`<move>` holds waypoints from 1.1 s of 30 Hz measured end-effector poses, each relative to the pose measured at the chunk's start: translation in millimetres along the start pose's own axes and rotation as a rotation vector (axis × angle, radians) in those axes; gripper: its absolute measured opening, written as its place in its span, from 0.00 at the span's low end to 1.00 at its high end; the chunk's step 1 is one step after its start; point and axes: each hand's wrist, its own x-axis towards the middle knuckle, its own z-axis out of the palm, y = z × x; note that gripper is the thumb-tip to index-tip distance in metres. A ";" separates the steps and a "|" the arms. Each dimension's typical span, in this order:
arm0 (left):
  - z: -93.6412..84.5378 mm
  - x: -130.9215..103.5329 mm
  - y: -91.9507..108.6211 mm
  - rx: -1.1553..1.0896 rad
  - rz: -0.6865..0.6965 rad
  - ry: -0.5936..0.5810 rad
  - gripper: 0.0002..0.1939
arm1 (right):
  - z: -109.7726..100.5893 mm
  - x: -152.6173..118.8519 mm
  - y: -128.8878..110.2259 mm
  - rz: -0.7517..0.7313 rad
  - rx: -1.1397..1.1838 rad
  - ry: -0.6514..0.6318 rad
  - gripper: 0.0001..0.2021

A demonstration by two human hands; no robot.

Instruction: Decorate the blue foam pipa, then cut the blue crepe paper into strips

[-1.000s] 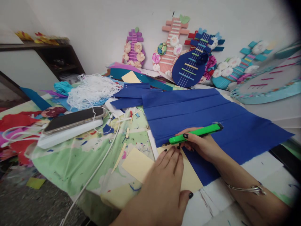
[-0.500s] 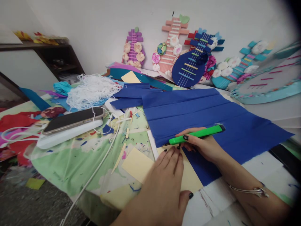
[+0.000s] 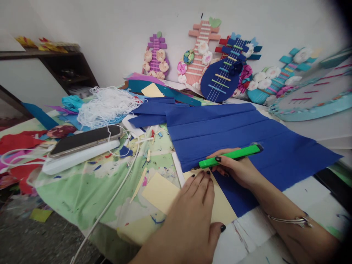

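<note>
My left hand (image 3: 192, 209) lies flat, fingers stretched out, on a pale yellow sheet (image 3: 224, 205) that rests over a large creased blue sheet (image 3: 247, 124). In my right hand (image 3: 239, 170) is a green utility knife (image 3: 231, 156), gripped between thumb and fingers. The knife's front end points left, low beside the left fingertips at the top edge of the yellow sheet. Its tip is too small to make out clearly. A smaller yellow piece (image 3: 160, 191) lies left of the left hand.
A phone (image 3: 85, 139) rests on a white power strip (image 3: 79, 157), with a white cable crossing the cloth. White string (image 3: 108, 106) is heaped behind them. Decorated lute shapes, one dark blue (image 3: 220, 80), lean against the wall. Scraps lie around.
The green knife and my right hand have shifted very slightly to the right. My left hand stays pressed on the yellow sheet.
</note>
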 end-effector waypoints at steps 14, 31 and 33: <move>-2.2 -0.5 0.9 0.006 -0.003 -0.015 0.37 | 1.9 -0.4 -5.2 0.038 0.036 0.038 0.11; -3.6 -0.4 2.6 0.007 -0.003 -0.005 0.36 | -2.5 0.6 -5.6 0.045 0.013 0.050 0.11; -3.6 -0.7 2.2 0.010 0.000 -0.004 0.36 | -3.9 0.4 -5.0 0.041 0.020 0.058 0.11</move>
